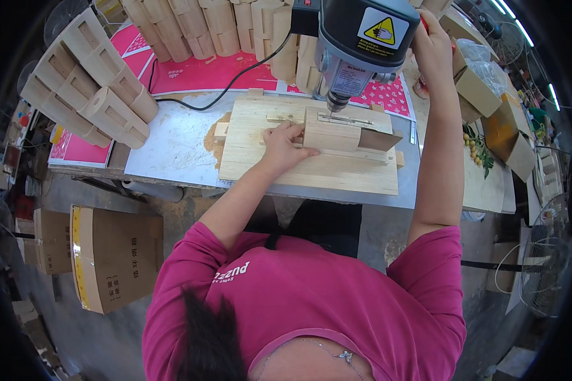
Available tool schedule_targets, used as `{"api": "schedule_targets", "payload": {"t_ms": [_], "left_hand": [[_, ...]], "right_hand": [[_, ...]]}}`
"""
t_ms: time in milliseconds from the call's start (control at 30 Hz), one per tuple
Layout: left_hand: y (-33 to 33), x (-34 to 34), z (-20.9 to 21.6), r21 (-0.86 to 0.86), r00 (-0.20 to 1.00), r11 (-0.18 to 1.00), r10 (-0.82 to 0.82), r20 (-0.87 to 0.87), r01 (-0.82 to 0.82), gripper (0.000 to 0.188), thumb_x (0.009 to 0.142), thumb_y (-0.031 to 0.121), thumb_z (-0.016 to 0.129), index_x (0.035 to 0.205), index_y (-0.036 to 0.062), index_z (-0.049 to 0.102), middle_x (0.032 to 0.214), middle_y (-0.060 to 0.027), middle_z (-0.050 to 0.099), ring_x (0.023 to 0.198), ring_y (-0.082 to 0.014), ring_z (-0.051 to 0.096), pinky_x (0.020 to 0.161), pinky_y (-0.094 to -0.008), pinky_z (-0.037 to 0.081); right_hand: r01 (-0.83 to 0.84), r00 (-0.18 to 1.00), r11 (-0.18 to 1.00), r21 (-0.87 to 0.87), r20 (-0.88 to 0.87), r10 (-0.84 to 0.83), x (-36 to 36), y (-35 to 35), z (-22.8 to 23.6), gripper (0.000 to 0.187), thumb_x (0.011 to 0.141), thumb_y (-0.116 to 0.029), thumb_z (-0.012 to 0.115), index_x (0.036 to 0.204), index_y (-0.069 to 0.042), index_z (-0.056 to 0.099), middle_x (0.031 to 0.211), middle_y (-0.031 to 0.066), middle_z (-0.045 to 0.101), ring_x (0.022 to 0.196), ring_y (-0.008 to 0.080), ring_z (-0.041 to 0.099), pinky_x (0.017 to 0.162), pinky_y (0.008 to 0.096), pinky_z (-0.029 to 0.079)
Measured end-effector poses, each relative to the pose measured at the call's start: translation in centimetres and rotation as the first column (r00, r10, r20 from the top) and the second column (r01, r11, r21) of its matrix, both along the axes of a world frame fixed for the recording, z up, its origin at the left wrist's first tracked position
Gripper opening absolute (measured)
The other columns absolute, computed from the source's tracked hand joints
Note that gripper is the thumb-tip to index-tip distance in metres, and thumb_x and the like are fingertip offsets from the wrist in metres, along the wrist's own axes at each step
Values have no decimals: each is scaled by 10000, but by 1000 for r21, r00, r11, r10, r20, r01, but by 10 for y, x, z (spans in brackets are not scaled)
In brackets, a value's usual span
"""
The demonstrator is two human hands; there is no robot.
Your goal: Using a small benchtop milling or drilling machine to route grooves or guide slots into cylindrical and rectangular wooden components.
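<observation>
A pale, curved wooden piece (332,137) lies on a flat wooden board (267,173) that has small blocks and strips fixed to it. My left hand (282,147) grips the left end of this piece, thumb along the near side and fingers on top. Above it stands a dark drill press (362,25), its chuck (338,100) pointing down close over a narrow slotted strip (343,119) on the piece. Raised at the machine's right side, my right hand (432,47) is closed round its red-ended handle (424,24); the machine partly hides the fingers.
Several similar wooden pieces (86,82) stand at the left, with more in a row (216,28) behind. A black cable (225,89) crosses the table (171,140). Sawdust (216,140) lies beside the board. Cardboard boxes (124,254) sit on the floor at left; others (505,140) are at right.
</observation>
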State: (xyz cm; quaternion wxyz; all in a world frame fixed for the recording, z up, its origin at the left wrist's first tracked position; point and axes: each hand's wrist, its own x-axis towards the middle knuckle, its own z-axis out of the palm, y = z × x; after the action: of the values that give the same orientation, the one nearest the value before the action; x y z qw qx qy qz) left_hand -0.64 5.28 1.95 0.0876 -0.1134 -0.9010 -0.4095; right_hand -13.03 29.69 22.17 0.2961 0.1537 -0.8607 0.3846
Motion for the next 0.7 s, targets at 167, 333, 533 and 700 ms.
{"api": "schedule_targets", "payload": {"t_ms": [167, 333, 533, 700], "left_hand": [[-1, -2, -7, 81, 1000, 997, -5, -7, 5, 467, 550, 311, 811, 938, 107, 652, 870, -14, 524, 868, -173, 517, 874, -392, 260], [-12, -2, -9, 258, 998, 964, -46, -51, 57, 413, 542, 213, 816, 894, 72, 652, 963, -54, 506, 920, -220, 513, 885, -390, 341], [-73, 37, 24, 271, 964, 928, -226, -138, 256, 376, 565, 102, 807, 902, 62, 644, 1323, -128, 370, 1174, -266, 451, 987, -373, 378], [-131, 69, 34, 620, 963, 762, -268, 41, 186, 368, 642, 36, 763, 979, 32, 615, 1364, -97, 358, 1027, -156, 556, 809, -287, 508]], "right_hand": [[-204, 960, 978, -42, 184, 209, 62, 10, -50, 466, 818, -337, 636, 1170, -47, 538, 914, 88, 637, 872, 212, 590, 782, 323, 443], [-169, 881, 981, 100, 461, 105, 106, 22, -139, 306, 728, -123, 727, 980, 13, 621, 873, 93, 622, 855, 190, 580, 763, 295, 444], [-282, 788, 955, -95, 545, 287, 141, 19, -136, 263, 741, -65, 705, 965, 26, 600, 834, 74, 599, 765, 124, 517, 703, 257, 428], [-338, 778, 936, -98, 530, 337, 149, 14, -141, 262, 719, -50, 712, 953, 12, 611, 833, 63, 600, 763, 131, 531, 699, 254, 427]]}}
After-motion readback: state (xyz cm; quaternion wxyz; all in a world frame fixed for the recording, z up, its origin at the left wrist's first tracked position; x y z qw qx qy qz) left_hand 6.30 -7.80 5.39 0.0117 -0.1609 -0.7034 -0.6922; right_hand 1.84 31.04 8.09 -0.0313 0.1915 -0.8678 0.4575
